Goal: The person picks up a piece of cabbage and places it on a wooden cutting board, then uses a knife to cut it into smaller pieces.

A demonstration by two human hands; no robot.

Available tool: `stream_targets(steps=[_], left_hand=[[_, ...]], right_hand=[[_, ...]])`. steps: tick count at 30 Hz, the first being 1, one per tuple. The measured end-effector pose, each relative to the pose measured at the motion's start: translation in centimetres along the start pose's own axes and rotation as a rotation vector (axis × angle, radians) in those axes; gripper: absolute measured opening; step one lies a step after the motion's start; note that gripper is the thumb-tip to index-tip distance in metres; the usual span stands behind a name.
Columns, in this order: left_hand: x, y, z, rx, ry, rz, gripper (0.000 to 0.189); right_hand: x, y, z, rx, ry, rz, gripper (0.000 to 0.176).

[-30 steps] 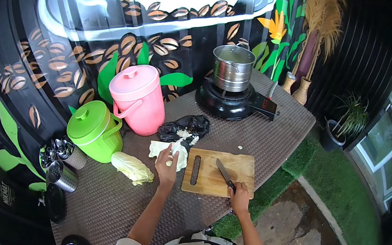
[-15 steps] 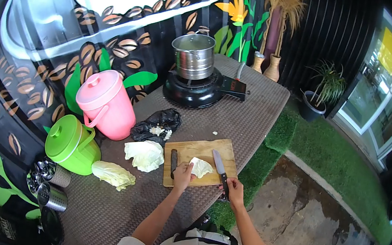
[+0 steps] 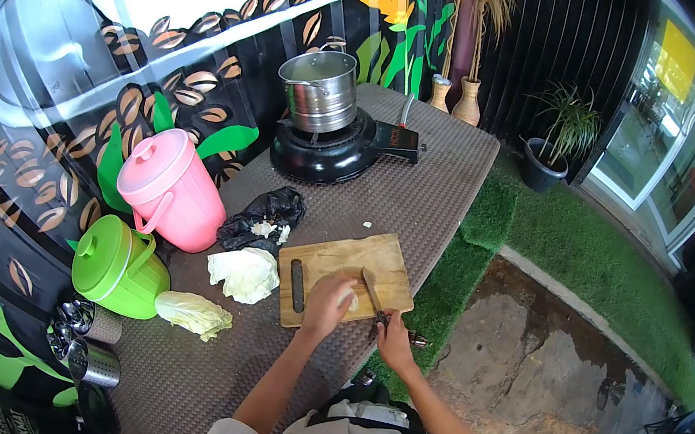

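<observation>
A wooden cutting board (image 3: pixel 325 259) lies near the table's right edge. Over it, my left hand (image 3: pixel 328 303) is closed around a pale piece of cabbage (image 3: pixel 352 303), mostly hidden by the fingers. My right hand (image 3: pixel 394 341) grips the dark handle of a knife (image 3: pixel 371 289), its blade above the board close to the left fingertips. Left of the board are a large pale cabbage piece (image 3: pixel 243 274) and a longer yellowish one (image 3: pixel 193 315). A black plastic bag (image 3: pixel 264 217) with white scraps rests behind them.
A steel pot (image 3: pixel 319 96) stands on a black gas stove (image 3: pixel 321 153) at the back. Pink (image 3: pixel 173 187) and green (image 3: pixel 120 267) lidded containers line the left side, beside metal cups (image 3: pixel 94 362) of utensils. Two vases and a potted plant (image 3: pixel 545 159) are beyond the table.
The knife has turned and moved left, nearer my left hand. My left fingers now cover most of the cabbage piece, which showed flat before. The whole view has shifted slightly.
</observation>
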State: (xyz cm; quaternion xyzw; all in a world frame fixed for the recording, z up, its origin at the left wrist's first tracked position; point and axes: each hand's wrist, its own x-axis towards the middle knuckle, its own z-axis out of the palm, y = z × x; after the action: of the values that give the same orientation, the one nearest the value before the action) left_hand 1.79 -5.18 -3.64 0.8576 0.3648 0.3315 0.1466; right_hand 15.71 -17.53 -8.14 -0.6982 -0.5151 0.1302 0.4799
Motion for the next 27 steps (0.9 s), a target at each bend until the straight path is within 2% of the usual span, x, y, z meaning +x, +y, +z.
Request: stream_targets(steps=[1,3,4,6,8,10,11,13,14,16,17,21,23,26,27], left_hand=[[0.0,-0.4,0.4,-0.022,-0.205,0.063,0.024],[-0.3,-0.5,1.3,0.063,-0.226,0.067,0.025],[-0.4,-0.5,1.7,0.147,-0.250,0.069,0.026],[-0.2,-0.7,2.4,0.116,-0.229,0.064,0.027],[-0.2,-0.6,3.0,0.083,-0.210,0.054,0.028],[0.3,0.1,3.2,0.001,0.011,0.023,0.029],[0.2,0.5,3.1,0.001,0.014,0.024,0.029],[0.1,2.7,1.5,0.141,0.079,0.016,0.029],[-0.2,2.6,1.6,0.141,0.081,0.017,0.029],[-1.8,1.9,2.2,0.142,-0.060,0.012,0.030],[-2.3,1.7,2.9,0.183,0.049,0.102,0.028],[-2.1,1.2,2.2,0.085,0.083,0.155,0.024],[-1.4,0.6,1.7,-0.105,-0.100,0.148,0.017],[-0.1,-1.4,2.5,-0.114,-0.099,0.218,0.013],[0.5,-1.4,2.3,-0.085,-0.130,0.149,0.017]], right_hand=[[0.0,-0.1,0.3,0.001,0.001,-0.001,0.018],[0.3,-0.2,0.6,0.076,-0.049,0.213,0.018],[0.5,-0.1,0.4,0.076,-0.044,0.212,0.018],[0.8,0.2,-0.3,-0.015,-0.195,0.299,0.024],[1.0,0.6,-0.8,0.008,-0.213,0.294,0.025],[1.1,0.8,-1.1,0.028,-0.236,0.283,0.026],[1.1,0.9,-1.3,0.028,-0.238,0.271,0.025],[1.0,1.4,-1.2,0.028,-0.237,0.255,0.025],[0.7,1.8,-1.0,0.054,-0.218,0.244,0.025],[0.4,2.1,-0.7,0.077,-0.202,0.226,0.025],[0.3,2.1,-0.5,0.075,-0.207,0.253,0.025],[1.0,1.6,-0.8,0.061,-0.227,0.252,0.026],[1.3,2.0,-1.0,0.048,-0.231,0.222,0.026],[2.0,2.2,-0.7,0.044,-0.268,0.238,0.025],[2.0,1.7,-1.0,0.032,-0.262,0.253,0.025]])
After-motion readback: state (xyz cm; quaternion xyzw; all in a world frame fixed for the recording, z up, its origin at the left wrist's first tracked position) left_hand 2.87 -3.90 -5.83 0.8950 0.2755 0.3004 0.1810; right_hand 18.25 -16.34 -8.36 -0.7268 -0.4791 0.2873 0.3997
